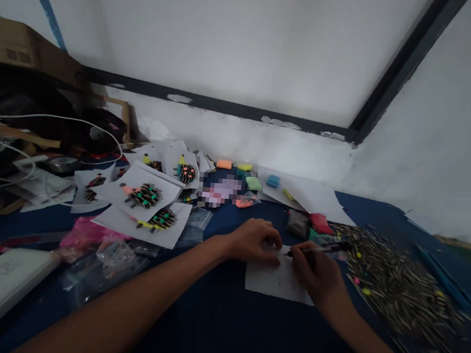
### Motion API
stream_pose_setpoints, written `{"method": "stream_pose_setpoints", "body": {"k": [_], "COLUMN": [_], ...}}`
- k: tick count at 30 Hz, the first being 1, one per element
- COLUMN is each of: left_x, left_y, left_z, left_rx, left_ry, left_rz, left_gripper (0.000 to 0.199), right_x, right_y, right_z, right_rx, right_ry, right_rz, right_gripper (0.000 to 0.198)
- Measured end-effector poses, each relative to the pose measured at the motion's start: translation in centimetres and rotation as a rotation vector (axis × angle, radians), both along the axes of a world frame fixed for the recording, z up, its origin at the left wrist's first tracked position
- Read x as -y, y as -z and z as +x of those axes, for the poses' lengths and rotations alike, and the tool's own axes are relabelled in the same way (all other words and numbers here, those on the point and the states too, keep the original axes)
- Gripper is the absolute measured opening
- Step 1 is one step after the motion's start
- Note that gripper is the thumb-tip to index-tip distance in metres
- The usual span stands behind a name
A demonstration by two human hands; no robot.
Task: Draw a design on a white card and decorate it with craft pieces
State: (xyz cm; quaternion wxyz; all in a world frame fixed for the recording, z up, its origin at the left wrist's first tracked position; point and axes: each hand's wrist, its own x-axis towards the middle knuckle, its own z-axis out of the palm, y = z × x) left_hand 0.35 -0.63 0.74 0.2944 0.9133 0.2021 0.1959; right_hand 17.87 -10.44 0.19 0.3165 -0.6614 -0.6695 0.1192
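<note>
Blue tabletop (215, 317) below, 2 hands (254, 241) touch paper (265, 281) and pen (334, 246).

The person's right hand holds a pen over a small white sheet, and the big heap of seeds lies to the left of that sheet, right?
Not quite: in the head view, the heap of seeds lies to the right of the small white sheet. The right hand does hold a pen over it.

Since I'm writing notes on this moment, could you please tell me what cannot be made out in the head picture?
In the head view:
Small paper: marks faint and blurred, partly covered by the left hand and right hand.
Pen: partly hidden by the right hand.
Pixelated patch: contents masked.
White object: cut off by the left edge.
Pile of seed-like pieces: too small and blurred to count.
</note>
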Motion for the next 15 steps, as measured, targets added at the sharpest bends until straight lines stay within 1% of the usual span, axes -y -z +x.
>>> {"method": "stream_pose_setpoints", "body": {"k": [5, 15], "left_x": [-0.02, -0.06], "left_y": [0.04, 0.13], "left_z": [-0.08, 0.01], "left_rx": [0.0, 0.011], "left_ry": [0.001, 0.0], "left_rz": [0.004, 0.002], "left_gripper": [0.032, 0.031], "right_x": [0.1, -0.28], "right_y": [-0.26, 0.15], "right_z": [-0.21, 0.24], "right_rx": [0.02, 0.019], "right_ry": [0.022, 0.007], "right_rz": [0.004, -0.007], "right_gripper": [0.031, 0.036]}}
